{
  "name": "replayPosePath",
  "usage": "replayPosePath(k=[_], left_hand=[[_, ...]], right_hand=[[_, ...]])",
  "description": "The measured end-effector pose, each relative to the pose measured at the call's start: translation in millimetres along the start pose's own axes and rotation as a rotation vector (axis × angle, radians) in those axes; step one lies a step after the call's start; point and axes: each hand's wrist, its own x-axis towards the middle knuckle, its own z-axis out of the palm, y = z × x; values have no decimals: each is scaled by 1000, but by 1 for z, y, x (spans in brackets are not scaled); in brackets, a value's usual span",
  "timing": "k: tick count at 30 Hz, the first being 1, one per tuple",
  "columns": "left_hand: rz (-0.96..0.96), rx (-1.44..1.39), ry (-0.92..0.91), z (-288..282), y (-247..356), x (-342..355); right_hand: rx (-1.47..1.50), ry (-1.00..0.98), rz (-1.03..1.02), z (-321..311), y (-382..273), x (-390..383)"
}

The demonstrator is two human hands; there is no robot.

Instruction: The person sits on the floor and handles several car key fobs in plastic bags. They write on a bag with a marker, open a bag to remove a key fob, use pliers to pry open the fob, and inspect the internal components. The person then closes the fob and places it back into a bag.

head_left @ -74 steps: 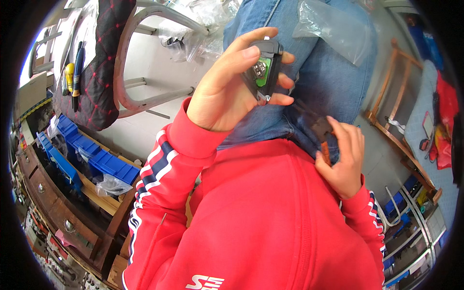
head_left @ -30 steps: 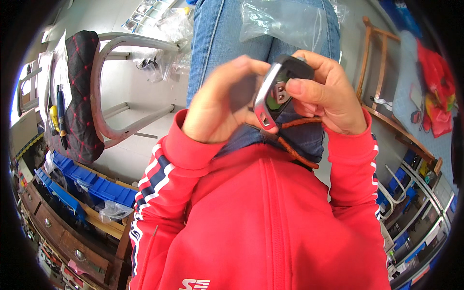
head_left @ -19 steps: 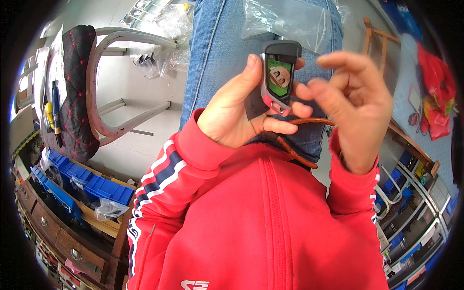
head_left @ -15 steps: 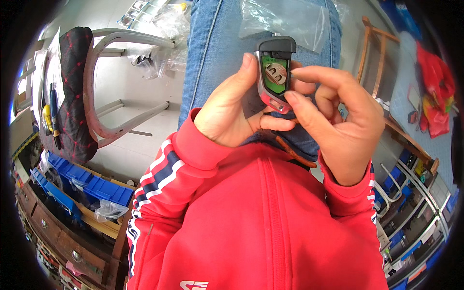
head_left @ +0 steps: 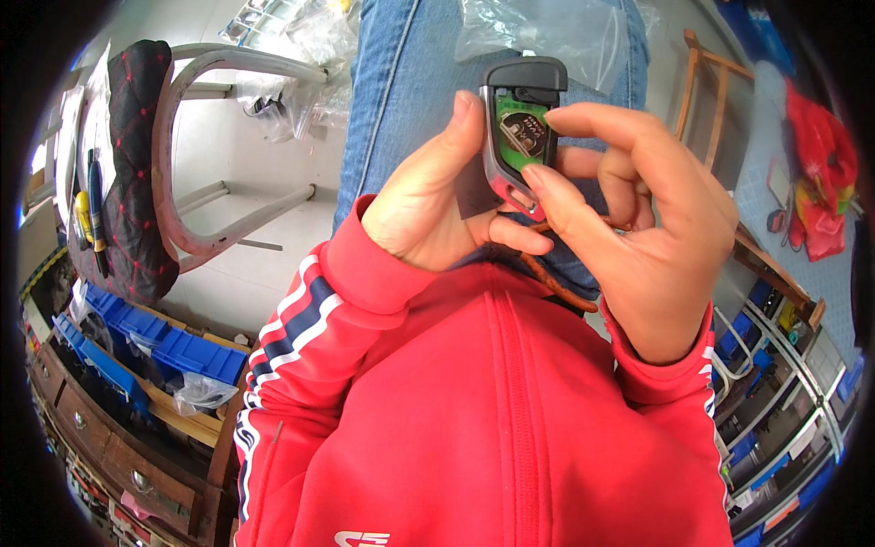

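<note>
Left margin: a black quilted seat with red stitching (head_left: pixel 138 173) on a scuffed grey metal frame (head_left: pixel 264 217); pale floor (head_left: pixel 278 164) runs from there to the blue denim legs (head_left: pixel 392 100). Right margin: a slim brown wooden frame (head_left: pixel 688 91), past the legs. Both hands are raised over the lap. Left hand (head_left: pixel 424 187) curls round an oblong black-and-silver key fob (head_left: pixel 494 159), thumb along its left edge; open face toward the view, green circuit board (head_left: pixel 510 107) and dark round disc (head_left: pixel 524 132) showing. Right hand (head_left: pixel 652 214) at the fob's right side, thumb and forefinger parted, tips at the open face; cannot tell whether they grip. Orange-handled tool (head_left: pixel 559 287) below, partly hidden. Containers: blue plastic bins (head_left: pixel 210 354), lower left, crumpled clear bag (head_left: pixel 202 392) at their edge, contents unclear; larger clear plastic bag (head_left: pixel 565 36) across the thighs, contents unreadable.
</note>
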Motion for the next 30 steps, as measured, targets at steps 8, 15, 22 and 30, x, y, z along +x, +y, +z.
replayPosePath(k=[8, 15, 22, 30], left_hand=[[6, 23, 5, 4, 0, 0], [7, 11, -37, 2, 0, -1], [24, 41, -38, 0, 0, 0], [45, 265, 78, 8, -2, 0]], right_hand=[[20, 16, 21, -1, -1, -1], [14, 4, 17, -2, -2, -1], [12, 1, 16, -1, -2, -1], [-1, 4, 16, 1, -2, -1]])
